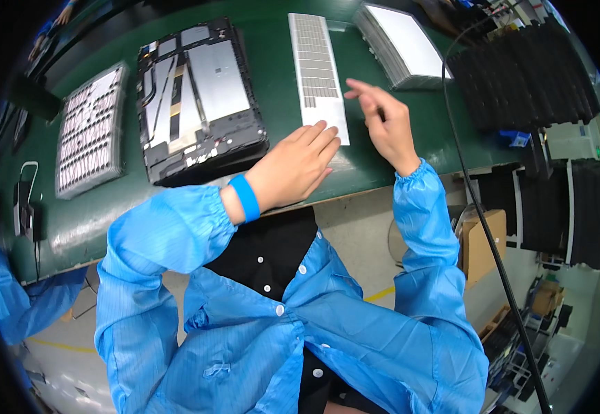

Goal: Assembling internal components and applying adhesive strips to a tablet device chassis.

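My left hand (pixel 293 165) lies flat on the green table, its fingertips on the near end of a long white backing sheet (pixel 318 69) that carries rows of small grey stickers. My right hand (pixel 383 121) hovers just right of that sheet, fingers pinched together and forefinger pointing left; whether a sticker is between them I cannot tell. An opened tablet (pixel 196 96), back cover off, with silver battery and dark frame showing, rests left of the sheet. I wear blue sleeves and a blue wristband (pixel 246 196).
A tray of small dark parts (pixel 89 127) lies left of the tablet. A stack of white sheets (pixel 400 45) sits at the back right. Black foam trays (pixel 528 76) stand at the right, and a black cable (pixel 466 186) hangs down. Another person's blue sleeve (pixel 17 300) shows at the left.
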`<state>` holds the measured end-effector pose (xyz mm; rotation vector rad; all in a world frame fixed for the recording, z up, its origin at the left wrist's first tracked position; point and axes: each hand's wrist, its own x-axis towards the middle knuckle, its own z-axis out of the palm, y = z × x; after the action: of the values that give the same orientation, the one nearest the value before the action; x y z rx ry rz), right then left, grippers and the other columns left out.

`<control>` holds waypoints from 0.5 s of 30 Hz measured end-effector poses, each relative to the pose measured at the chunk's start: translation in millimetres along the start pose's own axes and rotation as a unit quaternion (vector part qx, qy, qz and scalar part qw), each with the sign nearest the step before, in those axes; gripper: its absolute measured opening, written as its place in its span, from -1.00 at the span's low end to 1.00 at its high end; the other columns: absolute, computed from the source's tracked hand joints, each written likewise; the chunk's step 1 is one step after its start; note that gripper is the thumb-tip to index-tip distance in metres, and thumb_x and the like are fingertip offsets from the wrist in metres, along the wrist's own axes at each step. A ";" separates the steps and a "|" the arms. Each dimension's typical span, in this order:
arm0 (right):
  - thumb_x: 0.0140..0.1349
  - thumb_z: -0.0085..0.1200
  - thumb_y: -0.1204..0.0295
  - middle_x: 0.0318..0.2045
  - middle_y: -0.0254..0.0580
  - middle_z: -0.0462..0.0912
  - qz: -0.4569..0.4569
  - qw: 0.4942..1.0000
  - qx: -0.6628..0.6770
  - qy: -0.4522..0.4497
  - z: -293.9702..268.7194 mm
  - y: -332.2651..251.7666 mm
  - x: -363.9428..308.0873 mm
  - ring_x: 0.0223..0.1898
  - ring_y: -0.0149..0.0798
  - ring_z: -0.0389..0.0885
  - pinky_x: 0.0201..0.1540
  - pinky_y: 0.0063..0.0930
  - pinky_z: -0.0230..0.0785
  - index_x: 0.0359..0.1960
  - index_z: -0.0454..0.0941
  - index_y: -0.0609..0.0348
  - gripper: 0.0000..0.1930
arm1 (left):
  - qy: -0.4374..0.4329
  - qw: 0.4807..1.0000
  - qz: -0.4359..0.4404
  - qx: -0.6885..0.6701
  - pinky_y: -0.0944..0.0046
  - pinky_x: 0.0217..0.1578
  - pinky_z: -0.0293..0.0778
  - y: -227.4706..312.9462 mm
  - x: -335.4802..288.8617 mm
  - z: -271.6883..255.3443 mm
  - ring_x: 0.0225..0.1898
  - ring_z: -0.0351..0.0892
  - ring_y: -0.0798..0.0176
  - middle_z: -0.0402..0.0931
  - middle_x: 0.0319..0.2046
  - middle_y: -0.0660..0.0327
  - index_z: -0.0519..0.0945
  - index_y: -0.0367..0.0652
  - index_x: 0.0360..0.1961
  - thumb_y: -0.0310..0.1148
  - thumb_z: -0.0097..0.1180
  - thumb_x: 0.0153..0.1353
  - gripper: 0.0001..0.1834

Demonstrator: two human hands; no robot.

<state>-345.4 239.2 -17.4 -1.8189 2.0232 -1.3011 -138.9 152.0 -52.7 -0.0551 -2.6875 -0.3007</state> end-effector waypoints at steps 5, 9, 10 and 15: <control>0.56 -0.31 -0.05 -0.46 -0.33 0.63 -0.060 0.984 0.122 0.117 15.1 18.8 48.7 -0.50 -0.47 0.41 -0.38 -0.54 0.33 -0.22 0.71 0.28 -0.34 | -0.045 0.997 -0.032 0.051 0.01 0.26 0.31 8.6 -4.9 -6.3 0.28 0.37 -0.09 0.39 0.22 -0.07 0.43 -0.38 0.20 -0.23 0.11 0.30 -0.45; 0.48 -0.45 -0.26 -0.56 -0.26 0.60 0.132 0.966 0.175 -0.136 25.0 35.8 71.6 -0.60 -0.46 0.49 -0.46 -0.59 0.34 -0.24 0.72 0.29 -0.16 | -0.089 0.989 -0.040 0.107 -0.05 0.27 0.28 14.7 4.5 -12.9 0.27 0.36 -0.07 0.39 0.22 -0.07 0.44 -0.36 0.21 -0.11 0.14 0.27 -0.38; 0.49 -0.37 -0.22 -0.54 -0.25 0.61 0.142 0.950 0.236 -0.146 30.6 40.6 72.6 -0.59 -0.48 0.51 -0.51 -0.63 0.32 -0.20 0.71 0.31 -0.21 | -0.093 0.990 -0.052 0.096 -0.07 0.27 0.26 15.1 5.9 -13.2 0.27 0.36 -0.06 0.39 0.23 -0.07 0.43 -0.36 0.23 -0.06 0.14 0.26 -0.34; 0.32 0.25 0.35 -0.41 -0.27 0.70 0.167 0.923 0.283 -0.199 29.0 34.6 67.6 -0.49 -0.58 0.58 -0.62 -0.72 0.27 -0.09 0.70 0.22 -0.77 | -0.140 0.982 -0.067 0.106 -0.13 0.33 0.20 16.8 4.4 -16.1 0.30 0.33 -0.06 0.34 0.29 -0.08 0.37 -0.33 0.33 0.09 0.08 0.27 -0.20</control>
<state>-372.0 163.2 -28.6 -1.2744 1.4566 -1.1377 -134.7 164.8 -33.3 0.1609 -2.9937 -0.0480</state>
